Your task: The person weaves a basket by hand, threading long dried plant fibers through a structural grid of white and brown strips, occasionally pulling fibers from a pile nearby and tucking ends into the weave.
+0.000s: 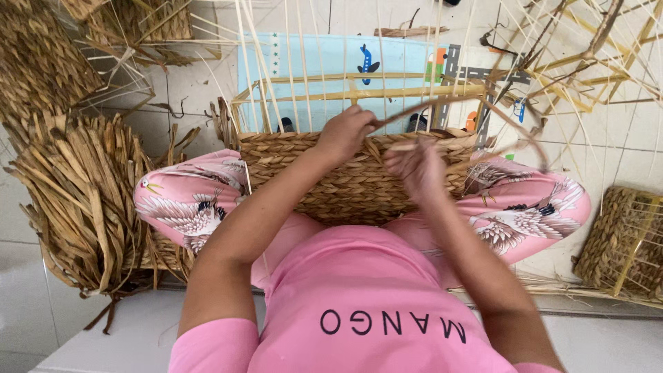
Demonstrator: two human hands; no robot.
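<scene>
A half-woven basket [345, 183] of brown dried leaf rests between my knees, with pale upright stakes [304, 76] rising from its frame. My left hand [345, 131] sits at the top edge of the woven wall, shut on a long dried strand [456, 102] that loops out to the right. My right hand [416, 167] is just right of it, blurred, with its fingers pinching the same strand against the weave. Both hands are close together over the basket's near wall.
A big bundle of dried leaves [83, 200] lies at my left. Finished woven baskets [41, 55] stand at upper left, another basket [621, 242] at right. Bare cane frames [587, 62] lie at upper right. A blue play mat [324, 59] covers the tiled floor ahead.
</scene>
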